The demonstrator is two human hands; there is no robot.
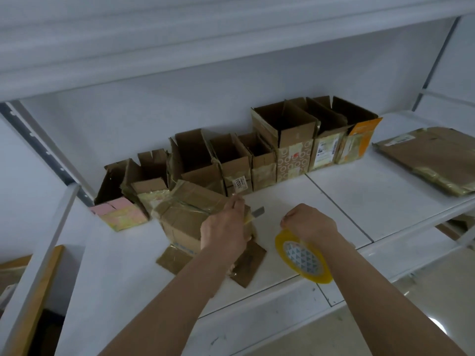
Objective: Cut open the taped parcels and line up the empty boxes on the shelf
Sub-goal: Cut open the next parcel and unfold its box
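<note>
Behind, opened boxes (257,160) line the shelf (372,201), insides dark.

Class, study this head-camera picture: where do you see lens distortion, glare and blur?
Head view: wide-angle lens bows the shelf edges and uprights; soft, even lighting with faint shadows; a glare patch on the floor at lower right; the left hand and the blade look slightly blurred; the row of open boxes is fairly sharp.

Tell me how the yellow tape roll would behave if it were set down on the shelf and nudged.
The tape roll is a round ring, so stood on edge it would probably roll along the smooth white shelf; laid flat it should stay put. Its hollow core suggests it is light. The right hand holds it tilted at the upper rim, so it likely feels stiff, not floppy.
</note>
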